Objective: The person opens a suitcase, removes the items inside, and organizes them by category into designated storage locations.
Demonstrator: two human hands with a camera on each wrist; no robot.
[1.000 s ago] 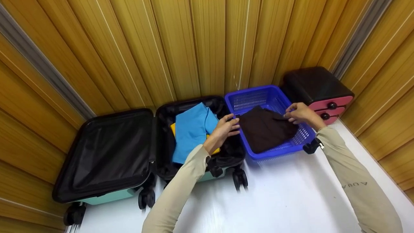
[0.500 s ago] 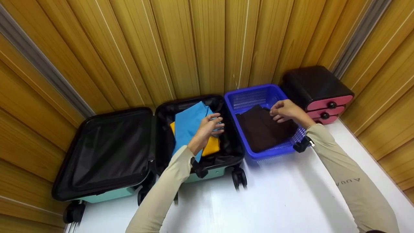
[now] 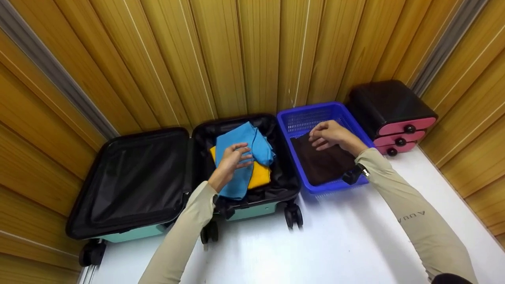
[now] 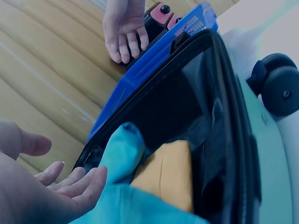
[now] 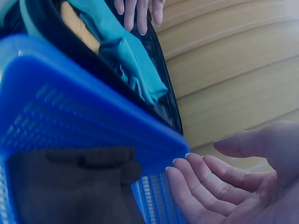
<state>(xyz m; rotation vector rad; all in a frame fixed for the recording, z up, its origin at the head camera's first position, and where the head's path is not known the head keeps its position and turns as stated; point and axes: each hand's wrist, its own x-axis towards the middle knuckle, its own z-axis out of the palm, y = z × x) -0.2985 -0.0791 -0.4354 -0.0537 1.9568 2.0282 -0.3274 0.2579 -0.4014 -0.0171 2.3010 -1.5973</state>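
An open suitcase (image 3: 197,157) lies on the white floor, with a blue cloth (image 3: 258,144) on top of a yellow cloth (image 3: 261,175) in its right half. My left hand (image 3: 236,156) is over the blue cloth (image 4: 121,149), fingers relaxed and holding nothing; I cannot tell whether it touches. Right of the suitcase stands a blue basket (image 3: 311,108) with a dark brown cloth (image 3: 323,165) lying in it. My right hand (image 3: 322,138) hovers over the far end of that cloth (image 5: 74,186), and its fingers (image 5: 205,175) are loosely spread and empty.
The suitcase lid (image 3: 134,177) lies open to the left, its black lining bare. A black unit with pink drawers (image 3: 388,106) stands right of the basket in the corner. Wood-panel walls close in behind and at both sides. White floor (image 3: 315,244) spreads out in front.
My left hand moved left from the basket's edge to over the blue cloth. My right hand let go of the brown cloth and slid left across the basket.
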